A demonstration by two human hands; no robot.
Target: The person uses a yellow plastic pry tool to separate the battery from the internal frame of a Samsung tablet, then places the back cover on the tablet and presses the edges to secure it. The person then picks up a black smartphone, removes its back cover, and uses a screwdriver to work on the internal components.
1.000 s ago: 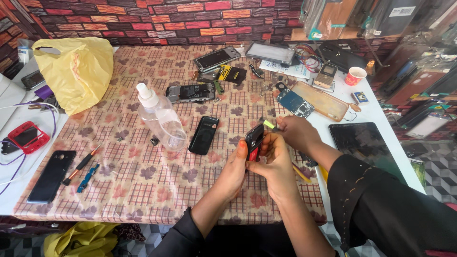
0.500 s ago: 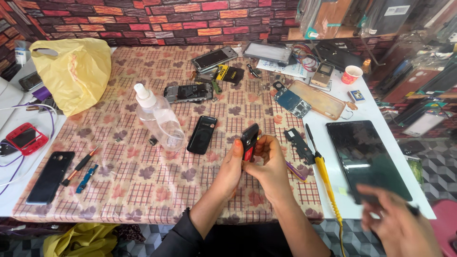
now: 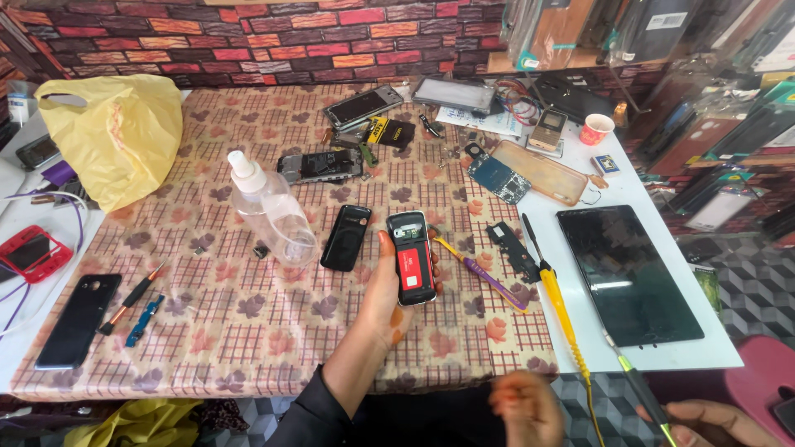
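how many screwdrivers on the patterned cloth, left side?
2. A black-handled screwdriver with an orange tip and a blue-handled screwdriver lie side by side right of the black smartphone. Others may hide in the clutter at the far edge.

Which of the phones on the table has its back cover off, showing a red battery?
The small phone held up in the left hand: its open back shows a red battery. The black phone beside it lies closed on the tablecloth.

My black phone [image 3: 411, 257] shows its red battery, over a checked, leaf-patterned cloth [image 3: 248, 331], yellow bag [image 3: 112, 136] far left, red-brick wall [image 3: 248, 37] beyond.
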